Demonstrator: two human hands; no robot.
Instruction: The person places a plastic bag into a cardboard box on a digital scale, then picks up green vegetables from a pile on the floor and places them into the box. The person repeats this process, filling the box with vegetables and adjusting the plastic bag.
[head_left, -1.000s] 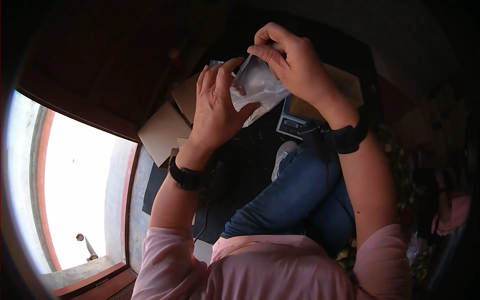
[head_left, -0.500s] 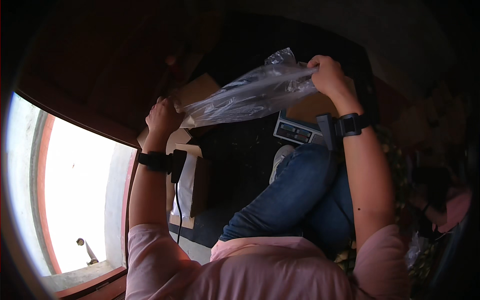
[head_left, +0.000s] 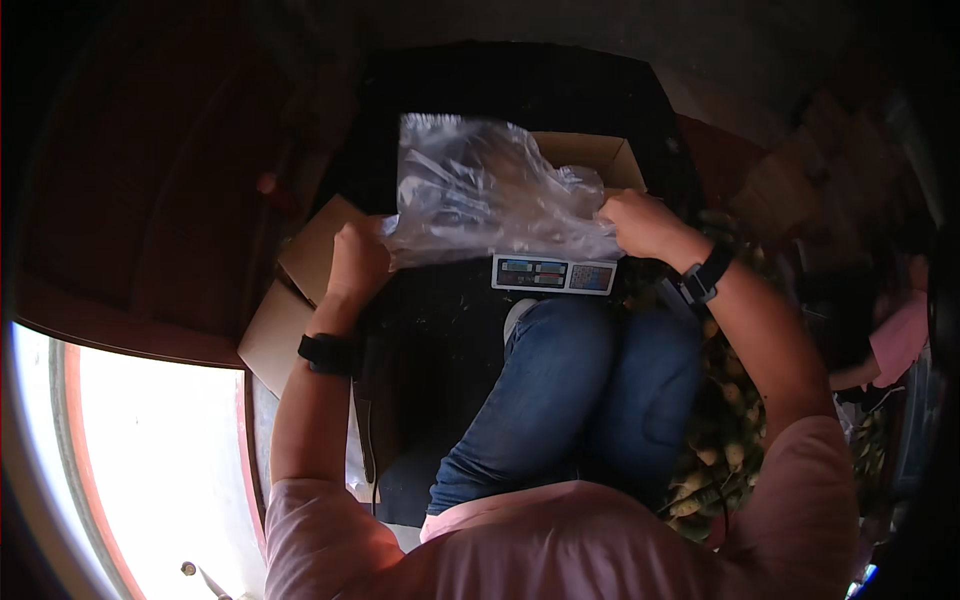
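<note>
Between my two hands a clear plastic bag (head_left: 465, 185) is spread out, its far part puffed up and its near edge pulled taut. My left hand (head_left: 360, 262) is closed on one end of that edge, beside the cardboard flaps. At the other end my right hand (head_left: 642, 222) grips the plastic in a fist. Behind and partly under the bag stands an open cardboard box (head_left: 605, 153), much of it hidden by the plastic. A scale (head_left: 553, 275) with a display and keypad shows just below the bag, in front of my knees.
Cardboard flaps (head_left: 318, 250) stand at the left by a bright doorway (head_left: 150, 450). Right of my legs lies a heap of leafy, yellowish produce (head_left: 715, 450). Another person's pink sleeve (head_left: 900, 340) shows at the far right, near stacked cardboard (head_left: 790, 190).
The bag has gone from a stretched, twisted strip to a wider, opened sheet. Both hands have come lower and the right one nearer the left. My view has turned, showing more of the box and produce.
</note>
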